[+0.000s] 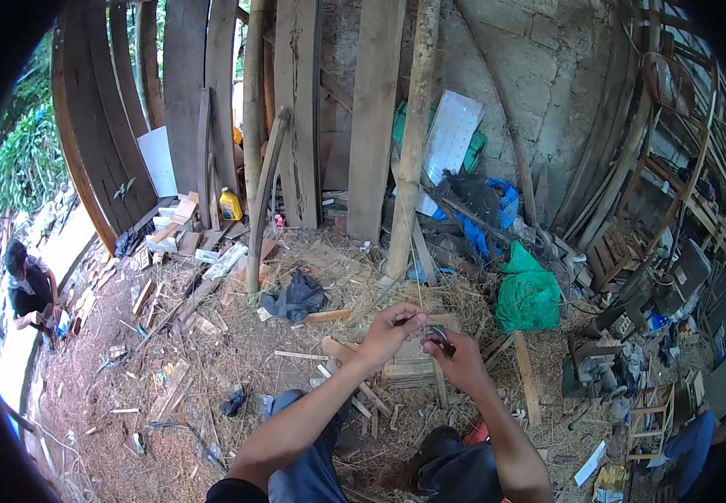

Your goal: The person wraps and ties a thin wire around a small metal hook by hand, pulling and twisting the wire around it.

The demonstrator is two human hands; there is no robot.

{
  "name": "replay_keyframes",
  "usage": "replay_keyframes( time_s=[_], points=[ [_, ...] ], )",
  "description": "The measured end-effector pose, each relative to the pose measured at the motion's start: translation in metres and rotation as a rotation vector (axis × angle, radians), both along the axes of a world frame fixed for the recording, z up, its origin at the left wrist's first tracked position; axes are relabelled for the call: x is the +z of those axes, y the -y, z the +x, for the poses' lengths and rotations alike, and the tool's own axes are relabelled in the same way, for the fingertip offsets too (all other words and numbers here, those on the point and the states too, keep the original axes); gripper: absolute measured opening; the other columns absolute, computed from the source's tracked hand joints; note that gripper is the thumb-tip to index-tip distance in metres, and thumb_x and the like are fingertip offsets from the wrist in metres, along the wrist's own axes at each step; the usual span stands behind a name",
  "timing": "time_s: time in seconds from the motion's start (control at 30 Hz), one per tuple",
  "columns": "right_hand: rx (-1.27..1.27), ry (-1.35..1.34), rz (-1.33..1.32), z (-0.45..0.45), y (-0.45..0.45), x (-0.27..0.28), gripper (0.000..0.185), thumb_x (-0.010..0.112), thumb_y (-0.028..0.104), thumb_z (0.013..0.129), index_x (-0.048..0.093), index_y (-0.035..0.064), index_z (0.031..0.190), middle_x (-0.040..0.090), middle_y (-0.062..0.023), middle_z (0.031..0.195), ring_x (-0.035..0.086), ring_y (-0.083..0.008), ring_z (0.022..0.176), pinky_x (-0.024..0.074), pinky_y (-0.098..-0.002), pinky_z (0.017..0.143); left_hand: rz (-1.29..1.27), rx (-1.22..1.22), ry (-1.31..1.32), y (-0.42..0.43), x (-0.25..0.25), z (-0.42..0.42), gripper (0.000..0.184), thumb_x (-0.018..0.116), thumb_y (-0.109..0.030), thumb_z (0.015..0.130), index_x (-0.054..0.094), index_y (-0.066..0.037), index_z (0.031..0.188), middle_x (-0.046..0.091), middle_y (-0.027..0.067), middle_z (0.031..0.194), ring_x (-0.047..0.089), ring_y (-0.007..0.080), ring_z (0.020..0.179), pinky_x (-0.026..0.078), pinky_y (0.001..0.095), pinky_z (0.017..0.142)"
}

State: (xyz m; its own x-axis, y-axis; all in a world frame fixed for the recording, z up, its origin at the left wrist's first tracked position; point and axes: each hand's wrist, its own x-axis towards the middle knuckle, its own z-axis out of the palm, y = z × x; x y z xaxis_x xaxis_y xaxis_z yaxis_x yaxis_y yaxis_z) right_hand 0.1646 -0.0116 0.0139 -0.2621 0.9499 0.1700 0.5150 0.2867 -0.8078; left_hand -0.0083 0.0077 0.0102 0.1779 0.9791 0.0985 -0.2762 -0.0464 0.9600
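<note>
Around me in the head view, straw and wood scraps litter a dirt floor (249, 356) below upright planks (300, 109). Mid-scene, the left hand (392, 333) pinches a thin strand (418, 285); just beside, the right hand (461, 360) grips a dark tool (441, 338).

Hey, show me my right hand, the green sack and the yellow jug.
Right hand (462, 364): head view, back of the hand.
Green sack (529, 295): head view, middle of its crumpled side.
Yellow jug (230, 205): head view, middle of its side.
</note>
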Motion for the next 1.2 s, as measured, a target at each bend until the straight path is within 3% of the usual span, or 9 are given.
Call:
replay_keyframes(
  time_s=[0.17, 0.23, 0.3, 0.53, 0.93, 1.13, 1.2],
  points=[
    [0.023, 0.042, -0.013, 0.002, -0.001, 0.002, 0.021, 0.066, 0.018, 0.083, 0.063, 0.0015, 0.097, 0.064, -0.0117, 0.075, 0.056, -0.0153, 0.062, 0.0442, -0.0309, 0.059, 0.002, 0.024, 0.007, -0.002, -0.001, -0.004, 0.014, 0.061, -0.013, 0.088, 0.059, -0.002, 0.096, 0.060, -0.0010, 0.081, 0.054, 0.0052, 0.075, 0.042, 0.0209, 0.063],
    [0.037, 0.073, 0.010, 0.003, -0.001, 0.002, 0.021, 0.066, 0.017, 0.083, 0.063, 0.0011, 0.096, 0.064, -0.0124, 0.076, 0.059, -0.0175, 0.064, 0.0453, -0.0313, 0.061, 0.153, 0.097, -0.036, -0.010, -0.005, -0.008, 0.012, 0.060, -0.010, 0.088, 0.058, -0.002, 0.096, 0.061, 0.0005, 0.083, 0.056, 0.0065, 0.077, 0.044, 0.0219, 0.067],
    [0.066, 0.028, -0.002, 0.006, -0.003, -0.002, 0.021, 0.066, 0.016, 0.082, 0.062, 0.0006, 0.096, 0.065, -0.0135, 0.078, 0.061, -0.0204, 0.068, 0.0463, -0.0317, 0.064, 0.145, 0.137, -0.006, -0.010, -0.003, -0.012, 0.012, 0.059, -0.011, 0.089, 0.058, -0.002, 0.096, 0.061, 0.0012, 0.082, 0.057, 0.0080, 0.076, 0.045, 0.0233, 0.069],
    [0.092, 0.091, -0.007, 0.017, -0.007, -0.012, 0.023, 0.067, 0.018, 0.082, 0.061, 0.0002, 0.096, 0.065, -0.0131, 0.081, 0.061, -0.0209, 0.072, 0.0464, -0.0324, 0.068, 0.155, 0.233, 0.124, -0.016, 0.004, -0.029, 0.012, 0.057, -0.009, 0.089, 0.057, 0.000, 0.098, 0.062, 0.0068, 0.085, 0.062, 0.0140, 0.076, 0.050, 0.0263, 0.068],
    [0.088, 0.122, -0.131, 0.025, -0.008, -0.006, 0.021, 0.068, 0.019, 0.081, 0.060, 0.0029, 0.091, 0.063, -0.0098, 0.079, 0.055, -0.0167, 0.068, 0.0445, -0.0319, 0.066, 0.195, 0.290, 0.179, -0.016, 0.011, -0.039, 0.011, 0.055, -0.007, 0.090, 0.055, 0.000, 0.098, 0.060, 0.0076, 0.089, 0.064, 0.0186, 0.077, 0.054, 0.0293, 0.065],
    [0.152, 0.148, -0.123, 0.031, -0.012, -0.015, 0.025, 0.067, 0.022, 0.081, 0.059, 0.0014, 0.092, 0.061, -0.0088, 0.076, 0.054, -0.0166, 0.067, 0.0442, -0.0317, 0.065, 0.212, 0.319, 0.172, -0.017, 0.013, -0.041, 0.012, 0.056, -0.009, 0.090, 0.055, -0.001, 0.099, 0.059, 0.0066, 0.088, 0.062, 0.0162, 0.074, 0.054, 0.0295, 0.065],
    [0.166, 0.155, -0.144, 0.029, -0.011, -0.014, 0.023, 0.061, 0.022, 0.086, 0.059, 0.0003, 0.095, 0.061, -0.0071, 0.079, 0.054, -0.0156, 0.072, 0.0439, -0.0302, 0.068, 0.218, 0.334, 0.182, -0.016, 0.013, -0.040, 0.013, 0.056, -0.010, 0.090, 0.056, -0.001, 0.099, 0.059, 0.0058, 0.086, 0.061, 0.0149, 0.072, 0.053, 0.0287, 0.064]
  ],
)
